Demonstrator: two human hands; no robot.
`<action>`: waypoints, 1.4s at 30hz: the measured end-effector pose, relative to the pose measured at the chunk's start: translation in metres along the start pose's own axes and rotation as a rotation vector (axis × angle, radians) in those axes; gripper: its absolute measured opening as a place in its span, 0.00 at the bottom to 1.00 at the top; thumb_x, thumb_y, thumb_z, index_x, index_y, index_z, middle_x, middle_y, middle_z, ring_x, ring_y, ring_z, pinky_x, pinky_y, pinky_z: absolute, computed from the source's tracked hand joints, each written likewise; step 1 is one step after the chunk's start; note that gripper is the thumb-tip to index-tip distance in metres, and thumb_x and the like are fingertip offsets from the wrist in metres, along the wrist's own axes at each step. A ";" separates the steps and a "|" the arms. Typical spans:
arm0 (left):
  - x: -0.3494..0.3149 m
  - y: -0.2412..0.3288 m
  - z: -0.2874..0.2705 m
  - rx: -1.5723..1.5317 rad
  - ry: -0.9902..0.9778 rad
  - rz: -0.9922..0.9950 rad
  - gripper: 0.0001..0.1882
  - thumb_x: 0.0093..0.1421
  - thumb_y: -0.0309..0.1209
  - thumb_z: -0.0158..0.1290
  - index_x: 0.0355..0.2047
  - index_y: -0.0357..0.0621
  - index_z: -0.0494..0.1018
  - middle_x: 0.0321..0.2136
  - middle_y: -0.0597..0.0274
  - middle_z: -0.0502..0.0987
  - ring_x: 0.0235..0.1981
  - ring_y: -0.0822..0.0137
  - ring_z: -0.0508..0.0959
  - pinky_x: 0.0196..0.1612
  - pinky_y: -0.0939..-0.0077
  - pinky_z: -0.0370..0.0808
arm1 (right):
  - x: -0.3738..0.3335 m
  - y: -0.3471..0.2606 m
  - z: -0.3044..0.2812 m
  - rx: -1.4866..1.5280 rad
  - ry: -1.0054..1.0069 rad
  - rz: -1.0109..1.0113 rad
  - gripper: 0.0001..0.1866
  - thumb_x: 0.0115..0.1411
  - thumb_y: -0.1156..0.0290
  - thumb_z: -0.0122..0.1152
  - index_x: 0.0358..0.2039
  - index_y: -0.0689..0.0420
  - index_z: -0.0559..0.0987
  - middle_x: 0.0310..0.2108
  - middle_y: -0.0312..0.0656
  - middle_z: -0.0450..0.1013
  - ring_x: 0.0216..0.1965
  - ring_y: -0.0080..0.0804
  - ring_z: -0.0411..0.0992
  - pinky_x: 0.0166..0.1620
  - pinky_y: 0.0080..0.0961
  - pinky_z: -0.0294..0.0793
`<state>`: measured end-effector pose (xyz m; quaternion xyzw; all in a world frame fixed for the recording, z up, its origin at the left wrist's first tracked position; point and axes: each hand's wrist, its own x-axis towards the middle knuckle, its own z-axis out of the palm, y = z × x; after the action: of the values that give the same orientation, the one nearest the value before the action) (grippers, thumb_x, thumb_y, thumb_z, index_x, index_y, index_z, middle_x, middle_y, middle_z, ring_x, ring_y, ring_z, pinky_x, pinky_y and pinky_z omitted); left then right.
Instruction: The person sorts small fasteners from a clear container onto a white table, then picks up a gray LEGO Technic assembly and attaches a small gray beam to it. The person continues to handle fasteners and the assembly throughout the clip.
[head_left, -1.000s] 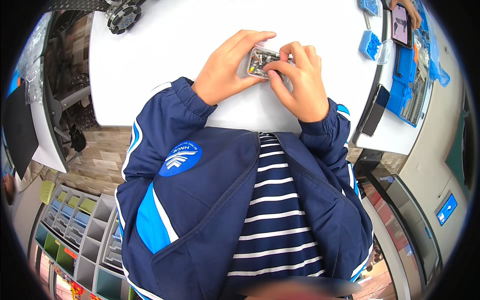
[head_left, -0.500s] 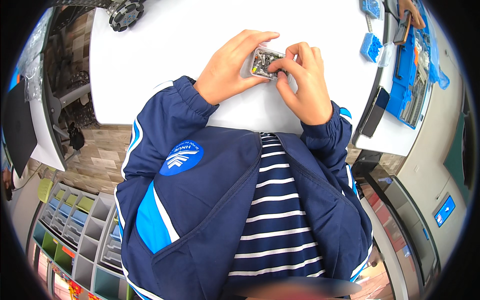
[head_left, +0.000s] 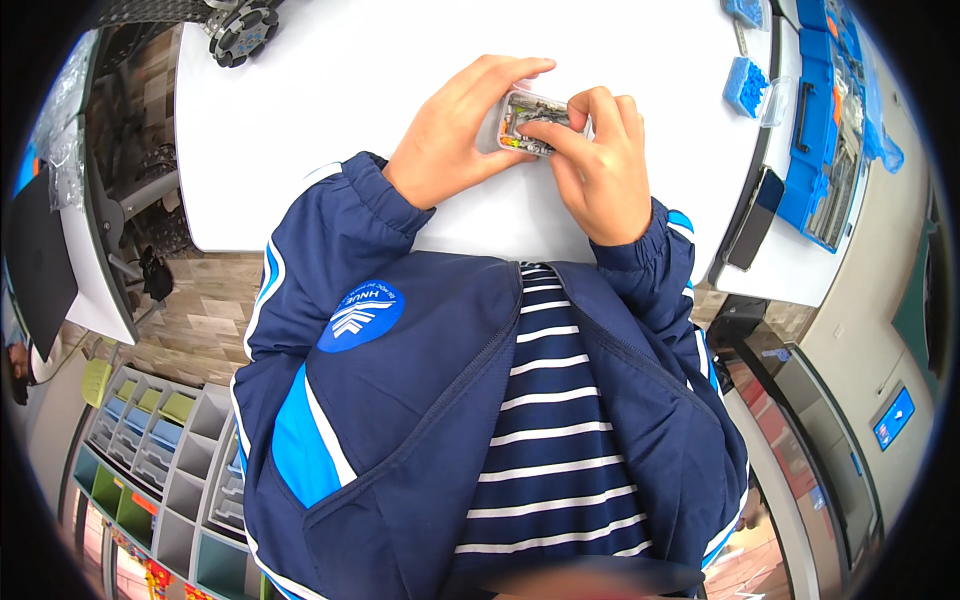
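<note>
1. One clear box (head_left: pixel 503 122) of small parts (head_left: pixel 513 140) is over the white surface (head_left: pixel 350 60), at 12 o'clock from the striped shirt (head_left: pixel 555 400).
2. Left hand (head_left: pixel 450 125) grips its 9 o'clock side, fingers clamped round it, index finger apart.
3. Right hand (head_left: pixel 608 150) dips in from 3 o'clock; whether its fingers pinch a part, I cannot tell.
4. Dark phone (head_left: pixel 755 218): 4 o'clock from the box.

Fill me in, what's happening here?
A person in a navy jacket is at a white table. Their left hand is cupped around a small clear box of mixed little parts, and their right hand has its fingers in it; whether they grip a part is unclear. A phone lies off to the right.
</note>
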<state>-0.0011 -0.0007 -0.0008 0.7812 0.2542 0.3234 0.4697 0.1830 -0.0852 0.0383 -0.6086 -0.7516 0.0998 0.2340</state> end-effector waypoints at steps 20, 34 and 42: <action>0.002 -0.001 0.003 0.014 0.039 0.053 0.43 0.46 0.22 0.70 0.65 0.51 0.69 0.52 0.56 0.77 0.52 0.55 0.80 0.56 0.63 0.79 | -0.008 0.000 0.007 0.024 0.069 0.031 0.20 0.46 0.79 0.65 0.40 0.47 0.88 0.34 0.35 0.65 0.37 0.38 0.64 0.41 0.36 0.61; -0.015 0.009 -0.001 -0.402 -0.024 -0.175 0.47 0.48 0.28 0.76 0.64 0.45 0.60 0.57 0.49 0.74 0.56 0.59 0.78 0.61 0.62 0.74 | -0.031 0.009 0.002 1.128 0.014 0.323 0.71 0.45 0.73 0.85 0.78 0.53 0.39 0.68 0.59 0.59 0.66 0.49 0.68 0.66 0.43 0.70; -0.031 0.037 -0.018 -0.363 -0.138 -0.475 0.43 0.56 0.27 0.70 0.70 0.40 0.62 0.53 0.52 0.77 0.53 0.65 0.79 0.56 0.70 0.77 | -0.035 -0.002 0.004 1.312 -0.157 0.546 0.46 0.57 0.77 0.74 0.71 0.60 0.57 0.62 0.54 0.68 0.62 0.43 0.71 0.62 0.38 0.76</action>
<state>-0.0309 -0.0282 0.0309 0.6234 0.3351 0.1910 0.6802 0.1850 -0.1190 0.0274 -0.4997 -0.3721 0.6298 0.4639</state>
